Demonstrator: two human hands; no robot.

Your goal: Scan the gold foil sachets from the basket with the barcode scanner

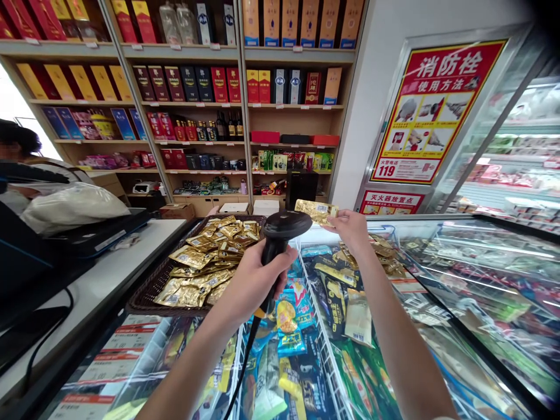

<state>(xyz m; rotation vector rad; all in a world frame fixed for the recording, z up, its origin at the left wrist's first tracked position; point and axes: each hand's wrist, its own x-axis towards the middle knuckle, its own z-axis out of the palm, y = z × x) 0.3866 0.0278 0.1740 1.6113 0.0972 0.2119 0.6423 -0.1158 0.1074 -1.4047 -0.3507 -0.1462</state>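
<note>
My left hand [254,274] is wrapped round the handle of a black barcode scanner [286,224], and its cable trails down toward me. In my right hand [350,227], thumb and fingers pinch one end of a small gold foil packet [312,211]. The packet's printed barcode side faces me, just beyond and to the right of the scanner head. To the left, a dark brown woven basket [146,291] holds a heap of similar gold packets [210,256]. More gold-brown packets [387,254] lie to the right, partly hidden by my right forearm.
Below me a chest freezer holds bagged goods [291,315] between white wire dividers [321,332]. A counter [149,239] with a black device [105,227] and a filled white bag [76,207] stands left, near a person [39,169]. Shelves [184,105] of boxes line the back.
</note>
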